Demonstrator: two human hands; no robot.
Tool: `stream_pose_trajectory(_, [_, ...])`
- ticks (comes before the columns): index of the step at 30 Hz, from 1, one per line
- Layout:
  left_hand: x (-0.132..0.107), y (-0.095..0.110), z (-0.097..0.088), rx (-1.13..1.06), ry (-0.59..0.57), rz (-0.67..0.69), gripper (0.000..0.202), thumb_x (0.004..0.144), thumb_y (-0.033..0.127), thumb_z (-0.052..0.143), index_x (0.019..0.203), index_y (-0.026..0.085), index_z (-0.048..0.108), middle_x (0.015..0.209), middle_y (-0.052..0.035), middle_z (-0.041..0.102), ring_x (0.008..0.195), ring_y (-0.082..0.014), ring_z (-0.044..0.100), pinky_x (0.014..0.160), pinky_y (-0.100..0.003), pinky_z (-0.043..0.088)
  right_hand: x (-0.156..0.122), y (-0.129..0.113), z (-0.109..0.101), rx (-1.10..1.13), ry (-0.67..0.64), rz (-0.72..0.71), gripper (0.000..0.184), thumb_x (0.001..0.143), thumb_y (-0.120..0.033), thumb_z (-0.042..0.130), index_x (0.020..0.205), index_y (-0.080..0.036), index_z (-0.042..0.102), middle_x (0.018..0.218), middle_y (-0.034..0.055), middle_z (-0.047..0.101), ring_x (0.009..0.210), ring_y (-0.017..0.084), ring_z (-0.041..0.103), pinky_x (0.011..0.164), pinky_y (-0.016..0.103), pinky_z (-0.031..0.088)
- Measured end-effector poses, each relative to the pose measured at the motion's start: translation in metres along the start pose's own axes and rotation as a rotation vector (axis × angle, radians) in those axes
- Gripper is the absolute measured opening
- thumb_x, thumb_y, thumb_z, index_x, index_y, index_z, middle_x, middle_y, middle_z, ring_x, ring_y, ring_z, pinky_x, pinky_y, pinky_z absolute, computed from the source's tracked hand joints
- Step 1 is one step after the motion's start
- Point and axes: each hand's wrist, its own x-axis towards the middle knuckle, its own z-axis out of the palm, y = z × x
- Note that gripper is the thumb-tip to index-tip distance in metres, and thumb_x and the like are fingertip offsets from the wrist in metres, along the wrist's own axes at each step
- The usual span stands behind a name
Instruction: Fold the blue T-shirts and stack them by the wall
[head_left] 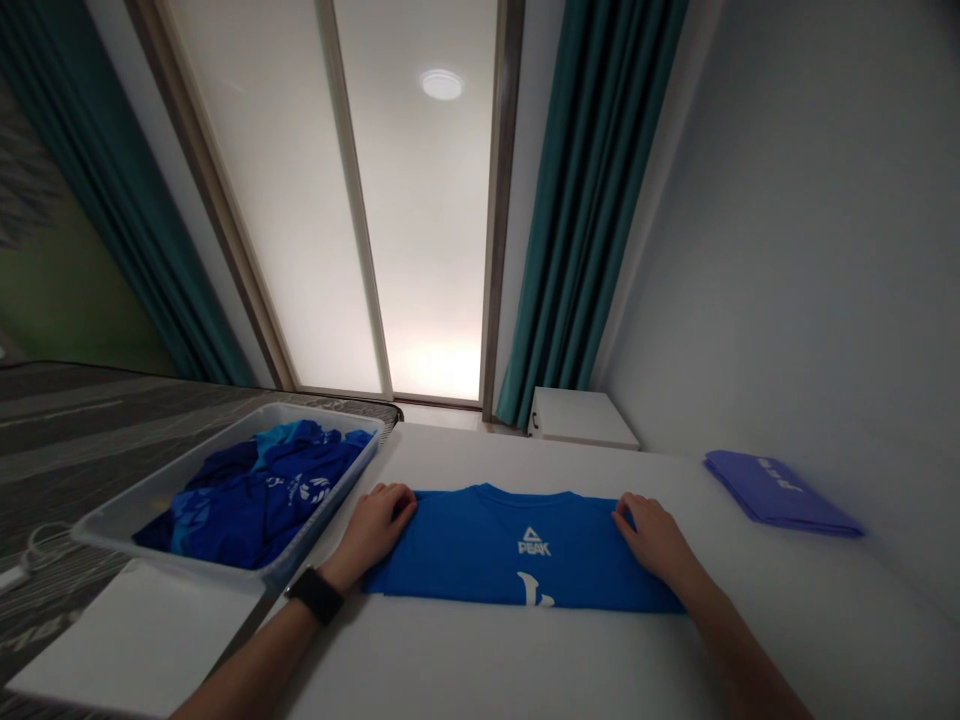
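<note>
We find the folded blue cotton T-shirt (517, 570) lying with its long axis side to side on the white table (480, 660), the left hand (375, 530) and right hand (652, 535) equally near at its 2 ends, both resting on it and apparently open, not gripping.

The blue T-shirt (487, 560) carries the word "PEAK" (534, 548) in white capitals, under a white triangular logo (529, 534) just below the collar; lower down, a white mark (535, 592) is cut off at the shirt's lower edge and cannot be read. To the right of that shirt, a folded purple garment (776, 497) bears short white lettering (776, 474), too slanted and blurred to read for certain. To its left, a blue garment (247, 510) in a plastic tray (176, 468) shows a crumpled white print (307, 490), also unreadable.
</note>
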Motion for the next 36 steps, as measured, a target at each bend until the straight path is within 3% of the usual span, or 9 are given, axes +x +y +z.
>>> stream_pose_trajectory(8, [0.01, -0.001, -0.005, 0.056, -0.07, -0.009, 0.017, 0.088, 0.025, 0.047, 0.083, 0.021, 0.062, 0.081, -0.0053, 0.067, 0.082, -0.0233, 0.058, 0.072, -0.032, 0.041, -0.008, 0.015, -0.004, 0.039, 0.032, 0.0, 0.027, 0.093, -0.03, 0.04, 0.106, -0.019, 0.06, 0.105, 0.0099, 0.064, 0.098, 0.024, 0.058, 0.086, 0.036, 0.041])
stream_pose_trajectory(12, [0.01, 0.005, -0.001, 0.115, -0.045, -0.029, 0.02, 0.089, 0.029, 0.046, 0.085, 0.021, 0.064, 0.081, -0.0054, 0.067, 0.085, -0.0252, 0.058, 0.074, -0.034, 0.039, -0.013, 0.023, -0.005, 0.009, 0.044, 0.025, 0.029, 0.095, -0.028, 0.036, 0.1, -0.019, 0.063, 0.1, 0.0094, 0.065, 0.094, 0.024, 0.059, 0.084, 0.035, 0.041])
stream_pose_trajectory(17, [0.006, 0.009, 0.007, 0.185, 0.009, -0.058, 0.025, 0.09, 0.035, 0.044, 0.09, 0.022, 0.065, 0.087, -0.0069, 0.068, 0.092, -0.0284, 0.057, 0.077, -0.038, 0.039, -0.017, 0.016, -0.003, -0.061, 0.059, 0.044, 0.024, 0.094, -0.032, 0.039, 0.092, -0.021, 0.061, 0.097, 0.0072, 0.066, 0.092, 0.024, 0.058, 0.079, 0.034, 0.039])
stream_pose_trajectory(25, [0.001, 0.009, -0.001, 0.202, -0.064, -0.06, 0.027, 0.091, 0.038, 0.042, 0.095, 0.023, 0.064, 0.098, -0.0071, 0.067, 0.099, -0.0285, 0.056, 0.082, -0.039, 0.038, -0.037, -0.003, -0.01, -0.178, 0.026, 0.081, 0.016, 0.095, -0.029, 0.041, 0.09, -0.023, 0.056, 0.095, 0.0067, 0.066, 0.093, 0.024, 0.058, 0.075, 0.034, 0.038])
stream_pose_trajectory(30, [-0.004, 0.007, -0.003, 0.17, -0.039, -0.054, 0.028, 0.09, 0.039, 0.042, 0.093, 0.023, 0.064, 0.092, -0.0061, 0.066, 0.094, -0.0277, 0.057, 0.08, -0.039, 0.038, -0.054, -0.004, -0.01, -0.14, 0.064, 0.072, 0.018, 0.095, -0.028, 0.039, 0.086, -0.023, 0.055, 0.092, 0.0068, 0.065, 0.091, 0.024, 0.058, 0.078, 0.036, 0.038])
stream_pose_trajectory(36, [-0.002, 0.001, 0.0, 0.126, -0.035, -0.054, 0.027, 0.089, 0.037, 0.042, 0.084, 0.023, 0.064, 0.088, -0.0052, 0.067, 0.09, -0.0265, 0.058, 0.077, -0.038, 0.037, -0.053, -0.002, -0.008, -0.035, 0.096, 0.098, 0.017, 0.092, -0.026, 0.039, 0.089, -0.023, 0.055, 0.09, 0.0063, 0.065, 0.09, 0.024, 0.058, 0.078, 0.035, 0.038])
